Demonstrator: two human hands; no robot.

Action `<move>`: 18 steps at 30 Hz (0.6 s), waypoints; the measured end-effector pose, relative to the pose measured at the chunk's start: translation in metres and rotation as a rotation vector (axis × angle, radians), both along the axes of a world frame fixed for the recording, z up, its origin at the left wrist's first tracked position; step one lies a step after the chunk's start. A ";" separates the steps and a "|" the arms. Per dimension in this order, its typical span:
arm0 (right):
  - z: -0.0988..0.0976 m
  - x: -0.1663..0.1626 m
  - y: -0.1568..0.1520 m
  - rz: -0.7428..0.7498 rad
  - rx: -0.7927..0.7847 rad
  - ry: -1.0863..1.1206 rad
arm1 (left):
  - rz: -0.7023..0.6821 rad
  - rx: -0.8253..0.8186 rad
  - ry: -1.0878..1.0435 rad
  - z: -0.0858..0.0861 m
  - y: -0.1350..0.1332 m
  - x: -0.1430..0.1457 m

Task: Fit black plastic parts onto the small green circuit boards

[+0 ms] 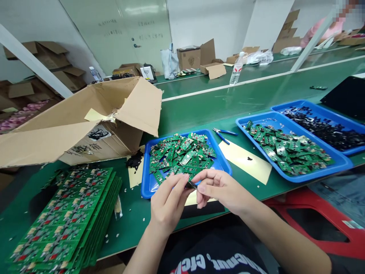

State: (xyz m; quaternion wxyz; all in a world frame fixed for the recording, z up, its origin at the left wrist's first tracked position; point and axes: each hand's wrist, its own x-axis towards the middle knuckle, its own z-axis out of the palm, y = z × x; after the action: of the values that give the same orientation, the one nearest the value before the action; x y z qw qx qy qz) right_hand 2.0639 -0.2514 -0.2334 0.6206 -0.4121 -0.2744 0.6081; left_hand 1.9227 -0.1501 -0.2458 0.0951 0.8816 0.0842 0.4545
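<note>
My left hand and my right hand meet over the near rim of a blue tray. Between their fingertips they pinch a small green circuit board, mostly hidden by the fingers. The tray holds a heap of small green circuit boards. A stack of large green board panels lies on the green table to my left.
An open cardboard box lies on its side behind the stack. Blue-handled cutters and a yellow sheet lie right of the tray. Two more blue trays hold green boards and black parts. A red stool stands at lower right.
</note>
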 end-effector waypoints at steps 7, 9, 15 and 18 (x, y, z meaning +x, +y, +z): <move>0.001 0.001 0.004 0.052 -0.044 0.089 | -0.007 -0.260 -0.003 0.004 -0.004 0.002; 0.000 0.001 0.006 0.068 -0.037 0.083 | -0.059 -0.418 0.009 0.006 -0.004 0.001; -0.001 -0.001 0.010 0.010 0.005 -0.075 | -0.141 -0.856 0.050 0.011 -0.004 0.001; 0.000 -0.003 0.012 -0.066 0.028 -0.189 | -0.088 -0.891 0.058 0.011 -0.005 0.001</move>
State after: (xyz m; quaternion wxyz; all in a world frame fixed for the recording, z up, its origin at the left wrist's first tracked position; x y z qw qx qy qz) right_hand 2.0612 -0.2396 -0.2333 0.6175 -0.4675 -0.3264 0.5418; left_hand 1.9241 -0.1548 -0.2349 0.4823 0.7699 0.2367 0.3445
